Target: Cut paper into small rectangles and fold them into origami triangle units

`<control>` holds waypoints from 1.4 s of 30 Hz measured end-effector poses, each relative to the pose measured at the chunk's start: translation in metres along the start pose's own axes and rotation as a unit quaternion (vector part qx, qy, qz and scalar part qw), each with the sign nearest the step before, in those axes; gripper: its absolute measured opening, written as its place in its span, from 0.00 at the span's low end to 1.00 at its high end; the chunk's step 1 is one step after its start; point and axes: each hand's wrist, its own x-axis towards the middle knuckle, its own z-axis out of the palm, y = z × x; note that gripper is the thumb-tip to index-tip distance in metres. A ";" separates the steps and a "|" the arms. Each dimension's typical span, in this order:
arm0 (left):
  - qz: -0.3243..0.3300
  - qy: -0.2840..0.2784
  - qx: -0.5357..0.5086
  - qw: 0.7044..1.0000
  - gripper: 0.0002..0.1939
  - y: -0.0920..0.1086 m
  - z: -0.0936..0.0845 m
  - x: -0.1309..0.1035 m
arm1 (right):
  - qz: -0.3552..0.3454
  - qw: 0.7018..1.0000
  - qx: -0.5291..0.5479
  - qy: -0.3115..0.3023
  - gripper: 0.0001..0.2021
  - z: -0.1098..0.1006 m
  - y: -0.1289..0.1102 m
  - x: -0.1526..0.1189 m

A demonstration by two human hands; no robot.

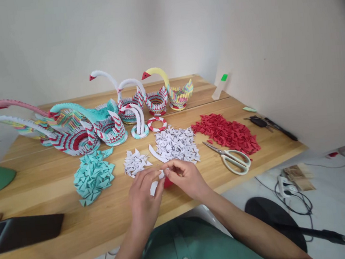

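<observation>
Near the table's front edge, my left hand (146, 195) and my right hand (188, 179) meet, with thumbs and fingers pinched around a small folded white paper piece (161, 174). Just beyond the fingertips curves a white strip of stacked paper pieces (155, 154); whether it joins the held piece is hidden. Under my hands show another bit of white paper (153, 188) and something red (167, 182), mostly covered. A large pile of white folded triangles (176, 143) lies right behind the hands, with a smaller white pile (135, 161) to its left.
Turquoise triangles (94, 175) lie at left, red triangles (227, 133) at right. Scissors (232, 158) rest near the right hand. Several paper swans (156, 100) and a red-white ring (157, 124) stand behind. A glue bottle (219, 87), keys (260, 122) and a black box (30, 232) sit farther out.
</observation>
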 end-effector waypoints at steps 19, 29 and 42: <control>-0.128 -0.027 -0.109 0.985 0.03 -0.002 -0.002 -0.003 | -0.036 0.999 -0.013 -0.027 0.09 -0.005 0.004 0.001; -0.114 -0.033 -0.108 0.987 0.04 -0.004 0.003 -0.001 | -0.016 0.999 0.008 -0.037 0.08 -0.006 0.005 0.002; -0.226 -0.033 -0.212 0.950 0.07 -0.001 0.001 0.000 | -0.033 0.998 0.004 -0.059 0.09 -0.008 0.000 0.000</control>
